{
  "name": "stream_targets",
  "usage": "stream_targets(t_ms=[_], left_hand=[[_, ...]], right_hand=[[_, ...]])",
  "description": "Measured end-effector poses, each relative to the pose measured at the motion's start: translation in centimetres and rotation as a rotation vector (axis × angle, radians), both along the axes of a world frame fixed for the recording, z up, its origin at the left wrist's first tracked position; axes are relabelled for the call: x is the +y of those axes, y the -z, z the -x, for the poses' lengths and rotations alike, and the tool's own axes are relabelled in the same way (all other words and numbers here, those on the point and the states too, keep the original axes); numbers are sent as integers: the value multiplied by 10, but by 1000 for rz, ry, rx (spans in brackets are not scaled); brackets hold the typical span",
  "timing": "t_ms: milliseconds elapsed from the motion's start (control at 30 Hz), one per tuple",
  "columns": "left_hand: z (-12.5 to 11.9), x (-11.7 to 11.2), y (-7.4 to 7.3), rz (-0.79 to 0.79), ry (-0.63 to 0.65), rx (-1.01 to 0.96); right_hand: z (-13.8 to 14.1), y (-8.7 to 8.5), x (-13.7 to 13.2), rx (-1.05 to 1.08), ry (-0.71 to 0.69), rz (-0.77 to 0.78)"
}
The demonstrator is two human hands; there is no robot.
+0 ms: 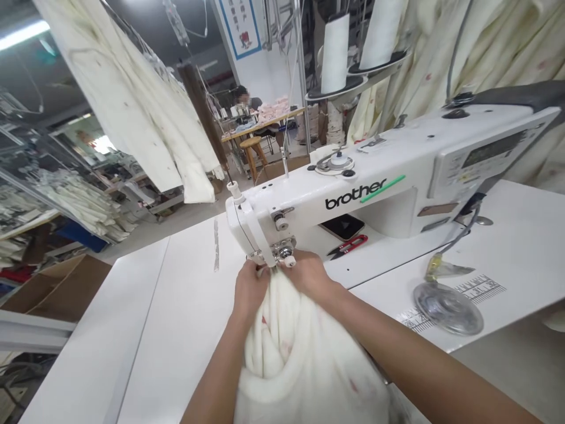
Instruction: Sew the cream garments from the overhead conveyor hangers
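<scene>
A white sewing machine (309,206) marked "brother" stands on the table. Cream plush fabric (304,365) with small reddish spots hangs in folds from the needle area down over the table's front edge. My left hand (252,285) is closed on the fabric at the left of the needle, its fingertips partly hidden under the machine head. On the right side, my right hand (309,272) also grips the fabric close to the presser foot, with its fingers mostly behind the machine's dials. The needle itself is hidden.
Red thread snips (351,246) and a dark phone (342,226) lie under the machine's arm. A clear round disc (448,307) rests near the front edge. Thread cones (335,53) stand behind. Cream garments (132,100) hang at left; a person (247,100) sits farther back.
</scene>
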State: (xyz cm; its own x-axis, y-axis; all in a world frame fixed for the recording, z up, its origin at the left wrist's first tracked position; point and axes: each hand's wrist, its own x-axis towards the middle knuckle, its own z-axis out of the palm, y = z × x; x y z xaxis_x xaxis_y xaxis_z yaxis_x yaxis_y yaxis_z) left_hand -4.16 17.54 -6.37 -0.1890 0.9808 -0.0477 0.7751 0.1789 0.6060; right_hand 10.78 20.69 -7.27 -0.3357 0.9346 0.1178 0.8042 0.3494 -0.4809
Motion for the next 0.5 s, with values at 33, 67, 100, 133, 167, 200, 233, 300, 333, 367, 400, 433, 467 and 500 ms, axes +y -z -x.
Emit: stream_targets(t_ms=[33, 67, 100, 133, 167, 200, 233, 300, 333, 367, 400, 433, 467, 500], left_hand=[[1, 0, 0, -5, 6, -9], [1, -1, 0, -9, 11, -18], [1, -1, 0, -13, 15, -28], [1, -1, 0, -15, 17, -37], [1, -1, 0, -15, 16, -45], [1, -1, 0, -15, 16, -53], [1, -1, 0, -14, 14, -60], [1, 0, 0, -10, 11, -70], [1, 0, 0, -9, 11, -74], [1, 0, 0, -8, 12, -77], [1, 0, 0, -6, 13, -80], [1, -1, 0, -4, 13, -83], [1, -1, -1, 0, 15, -87], [1, -1, -1, 4, 17, -92]], right_hand=[[-4, -2, -1, 20, -26, -2], [-8, -5, -2, 41, -53, -4], [-11, -7, -3, 60, -77, -5], [-14, -10, -3, 76, -95, -4], [-17, -12, -4, 86, -104, 0], [-18, -13, -4, 89, -106, 9], [-18, -14, -4, 88, -101, 20], [-17, -15, -3, 84, -91, 41], [-16, -15, -3, 83, -87, 50], [-16, -14, -3, 83, -85, 57], [-15, -14, -3, 85, -83, 62], [-15, -14, -3, 86, -81, 67], [-14, -14, -3, 88, -80, 72], [-15, -14, -3, 91, -80, 77]])
